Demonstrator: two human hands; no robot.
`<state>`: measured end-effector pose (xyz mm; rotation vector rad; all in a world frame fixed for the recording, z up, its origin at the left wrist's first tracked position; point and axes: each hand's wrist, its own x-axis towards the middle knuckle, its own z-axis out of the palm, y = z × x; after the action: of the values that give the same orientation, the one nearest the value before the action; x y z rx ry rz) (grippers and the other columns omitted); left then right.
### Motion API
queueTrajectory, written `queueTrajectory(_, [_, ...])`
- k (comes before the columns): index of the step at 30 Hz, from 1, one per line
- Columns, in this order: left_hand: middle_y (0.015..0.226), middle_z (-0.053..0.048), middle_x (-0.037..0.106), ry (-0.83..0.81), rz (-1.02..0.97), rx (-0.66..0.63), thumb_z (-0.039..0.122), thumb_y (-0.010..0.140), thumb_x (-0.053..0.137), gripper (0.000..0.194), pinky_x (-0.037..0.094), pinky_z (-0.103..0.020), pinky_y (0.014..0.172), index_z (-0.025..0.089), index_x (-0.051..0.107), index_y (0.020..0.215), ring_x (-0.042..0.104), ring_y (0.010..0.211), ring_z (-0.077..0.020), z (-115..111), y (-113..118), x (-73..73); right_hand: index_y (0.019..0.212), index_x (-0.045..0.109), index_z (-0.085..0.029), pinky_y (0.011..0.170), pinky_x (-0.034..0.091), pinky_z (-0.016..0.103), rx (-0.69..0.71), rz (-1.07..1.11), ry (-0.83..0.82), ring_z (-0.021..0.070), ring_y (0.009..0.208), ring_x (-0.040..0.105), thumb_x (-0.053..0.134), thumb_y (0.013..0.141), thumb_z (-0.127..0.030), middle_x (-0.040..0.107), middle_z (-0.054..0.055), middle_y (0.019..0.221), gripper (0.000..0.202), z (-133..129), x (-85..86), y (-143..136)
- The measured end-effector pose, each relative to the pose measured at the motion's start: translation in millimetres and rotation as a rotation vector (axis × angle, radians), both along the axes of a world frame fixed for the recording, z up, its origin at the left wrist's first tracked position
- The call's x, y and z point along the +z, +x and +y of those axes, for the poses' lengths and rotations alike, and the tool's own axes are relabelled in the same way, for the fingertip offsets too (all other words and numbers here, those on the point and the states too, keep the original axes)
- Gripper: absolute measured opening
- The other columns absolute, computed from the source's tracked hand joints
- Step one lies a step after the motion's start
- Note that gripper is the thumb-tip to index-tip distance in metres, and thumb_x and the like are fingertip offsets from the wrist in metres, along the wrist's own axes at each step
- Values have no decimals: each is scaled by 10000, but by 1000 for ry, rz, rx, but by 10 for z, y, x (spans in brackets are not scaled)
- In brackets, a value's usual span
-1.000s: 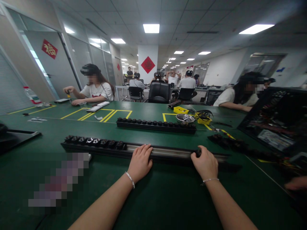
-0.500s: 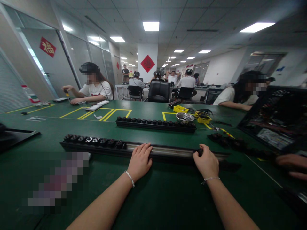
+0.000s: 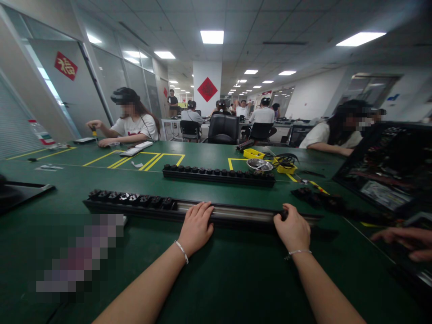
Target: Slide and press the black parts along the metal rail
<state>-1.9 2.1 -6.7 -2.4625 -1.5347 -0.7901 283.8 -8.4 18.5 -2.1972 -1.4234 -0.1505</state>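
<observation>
A long black power strip housing (image 3: 243,213) lies across the table before me. Dark socket modules (image 3: 145,199) fill its left part, while a bare metallic channel shows further right. My left hand (image 3: 196,227) is on the middle of the housing, fingers over the top and thumb at the near side. Toward the right end, my right hand (image 3: 293,229) has thumb and fingers closed around a small black socket module (image 3: 284,214) at the channel; the fingers hide most of it. Behind lies a second black power strip (image 3: 219,174) filled with modules.
On the green table (image 3: 236,279) stand a metal bowl (image 3: 259,165), yellow bins (image 3: 254,154) and cables (image 3: 286,159). Loose black parts (image 3: 317,200) lie at right, near an open computer case (image 3: 388,166). Another person's hand (image 3: 405,238) is at the right edge. Co-workers sit opposite.
My right hand has shifted slightly right along the housing. My left hand stays in place. The other person's hand at the right edge has moved further into view.
</observation>
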Motion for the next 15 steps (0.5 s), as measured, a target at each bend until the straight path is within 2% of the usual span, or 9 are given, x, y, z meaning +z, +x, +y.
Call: queueTrajectory(15, [1352, -41, 509, 9, -3, 2, 242, 785, 528, 454, 315, -435, 1061, 228, 509, 1239, 412, 1261, -239, 9, -7, -7, 1204, 487, -140, 928, 393, 406, -30, -1, 25, 268, 1038, 570, 414, 794, -315, 624, 122, 1115, 451, 14, -30, 99])
